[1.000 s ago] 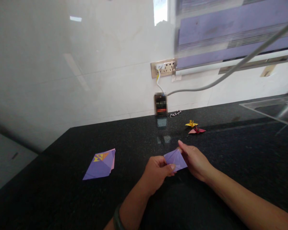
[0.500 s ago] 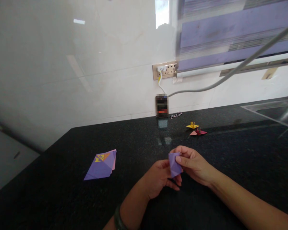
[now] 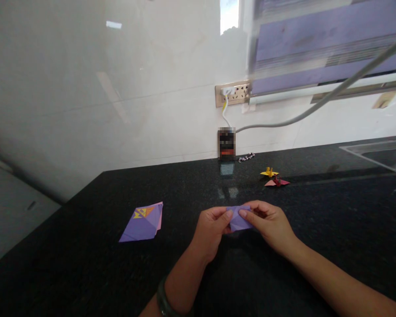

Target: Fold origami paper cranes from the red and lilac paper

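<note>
Purple folded paper (image 3: 239, 220) pinched between left hand (image 3: 211, 229) and right hand (image 3: 270, 224).

We see the small purple paper (image 3: 239, 220) go from a narrow fold held upright half a second ago to a wide shape held low. The left hand (image 3: 211, 226) has come up and now pinches its left end. The right hand (image 3: 270, 224) has turned and pinches the right end.
</note>
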`<state>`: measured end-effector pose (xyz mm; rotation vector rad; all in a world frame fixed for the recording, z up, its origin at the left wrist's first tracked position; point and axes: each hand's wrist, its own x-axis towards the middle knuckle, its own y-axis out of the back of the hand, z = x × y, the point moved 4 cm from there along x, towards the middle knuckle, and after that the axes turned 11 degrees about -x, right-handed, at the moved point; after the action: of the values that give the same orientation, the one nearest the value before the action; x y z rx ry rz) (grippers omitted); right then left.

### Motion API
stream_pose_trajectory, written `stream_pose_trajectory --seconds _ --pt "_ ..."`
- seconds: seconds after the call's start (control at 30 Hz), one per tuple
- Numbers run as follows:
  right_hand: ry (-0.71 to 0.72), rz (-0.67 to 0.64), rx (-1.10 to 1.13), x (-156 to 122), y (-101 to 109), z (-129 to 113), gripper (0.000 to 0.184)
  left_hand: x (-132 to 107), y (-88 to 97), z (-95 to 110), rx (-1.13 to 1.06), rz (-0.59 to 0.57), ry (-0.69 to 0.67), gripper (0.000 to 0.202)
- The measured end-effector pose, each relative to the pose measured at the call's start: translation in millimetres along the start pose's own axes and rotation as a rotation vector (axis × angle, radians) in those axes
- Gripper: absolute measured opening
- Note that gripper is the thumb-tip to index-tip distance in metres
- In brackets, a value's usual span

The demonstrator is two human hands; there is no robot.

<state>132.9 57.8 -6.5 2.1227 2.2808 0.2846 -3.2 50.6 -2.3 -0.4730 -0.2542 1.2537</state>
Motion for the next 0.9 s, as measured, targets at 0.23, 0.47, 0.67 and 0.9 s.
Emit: stream_pose_trajectory --seconds 0.23,0.47,0.67,0.9 --pt "0.334 -0.008 -0.383 -4 3 -15 0.022 1 5.3 10 0.075 0.011 0.001 0.033" --pt "0.61 -0.105 -0.603 -8 2 -23 0.032 2 8.4 11 0.093 0.03 0.029 0.035" --pt "0.784 -0.165 -0.705 -10 3 -29 0.042 2 7.6 12 0.074 0.032 0.052 0.031" --pt "0.829 -0.235 -0.828 -10 5 -34 0.038 1 8.1 8 0.027 0.058 0.098 0.028"
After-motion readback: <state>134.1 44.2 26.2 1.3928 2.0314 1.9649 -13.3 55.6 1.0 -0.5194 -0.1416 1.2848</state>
